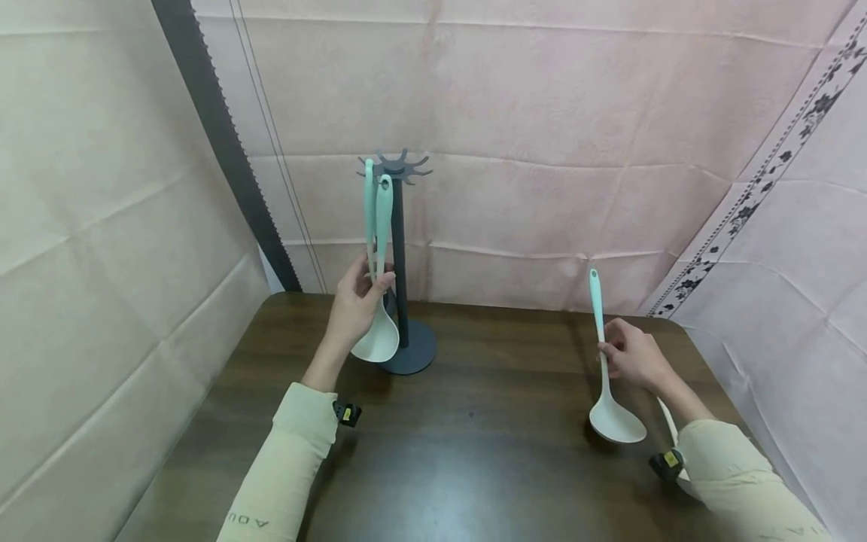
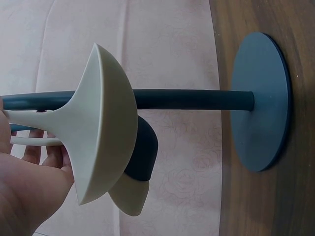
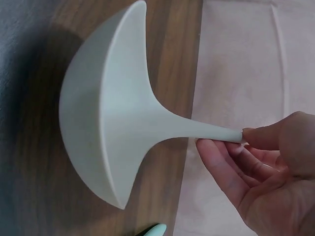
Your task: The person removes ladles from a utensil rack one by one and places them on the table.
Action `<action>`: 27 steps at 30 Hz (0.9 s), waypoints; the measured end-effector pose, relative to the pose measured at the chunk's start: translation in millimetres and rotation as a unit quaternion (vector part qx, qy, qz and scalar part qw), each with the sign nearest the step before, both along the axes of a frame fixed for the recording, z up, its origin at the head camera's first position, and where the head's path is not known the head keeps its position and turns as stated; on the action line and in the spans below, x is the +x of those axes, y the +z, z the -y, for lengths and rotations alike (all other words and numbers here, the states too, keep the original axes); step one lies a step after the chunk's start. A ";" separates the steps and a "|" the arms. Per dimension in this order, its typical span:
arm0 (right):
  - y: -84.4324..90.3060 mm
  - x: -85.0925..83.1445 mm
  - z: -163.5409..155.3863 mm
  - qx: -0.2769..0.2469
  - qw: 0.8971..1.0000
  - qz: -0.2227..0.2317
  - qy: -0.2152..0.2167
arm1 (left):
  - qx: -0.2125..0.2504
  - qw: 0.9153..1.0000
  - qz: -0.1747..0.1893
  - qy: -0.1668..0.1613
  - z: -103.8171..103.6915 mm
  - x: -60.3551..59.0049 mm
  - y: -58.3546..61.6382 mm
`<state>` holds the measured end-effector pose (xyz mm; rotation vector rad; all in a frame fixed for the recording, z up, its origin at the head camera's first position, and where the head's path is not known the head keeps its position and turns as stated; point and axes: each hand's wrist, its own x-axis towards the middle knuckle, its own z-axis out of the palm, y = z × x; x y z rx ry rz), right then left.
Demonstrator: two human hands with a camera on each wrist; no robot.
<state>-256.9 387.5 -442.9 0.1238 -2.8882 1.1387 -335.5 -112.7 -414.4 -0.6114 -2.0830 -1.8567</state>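
Dark brown wood makes the table (image 1: 488, 452), and pink cloth (image 1: 542, 113) hangs all around it like walls. A dark grey strip (image 1: 217, 128) runs down the cloth at the back left.

A dark grey rack (image 1: 400, 248) stands on the table at the back, with a round foot and little hooks on top. It is just beside the left hand (image 1: 355, 305). Two ladles hang by the pole there. The left hand's fingers curl round the handle of the front ladle (image 1: 381, 301), which has a mint green handle and a cream bowl. The second ladle (image 1: 369, 203) hangs right behind it, very close.

The right hand (image 1: 630, 354) is well apart, on the right side of the table. Its fingers and thumb pinch the thin handle of another ladle (image 1: 606, 376). The handle stands up, and its bowl sits down by the table top.

The left wrist view shows something the head view hides: a dark spoon part (image 2: 142, 150) tucked between the two cream bowls, close to the pole. The right wrist view shows a mint green tip (image 3: 155, 230) lying on the table near that ladle's bowl (image 3: 103, 105).

The left sleeve (image 1: 271, 482) has small letters near the bottom edge, but they are upside down and I cannot read them for sure. Each wrist wears a small black clip with a yellow bit.
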 end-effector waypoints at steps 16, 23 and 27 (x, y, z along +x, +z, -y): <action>-6.3 10.3 -14.7 0.023 0.995 0.098 0.011 | -0.003 1.000 0.016 0.000 -4.7 23.0 24.1; -9.4 12.0 -17.1 0.019 0.986 0.167 0.007 | -0.008 1.000 0.020 0.004 -4.2 22.8 23.5; -12.0 13.5 -17.9 -0.004 0.980 0.201 0.008 | -0.007 1.000 0.016 0.001 -4.5 22.8 23.7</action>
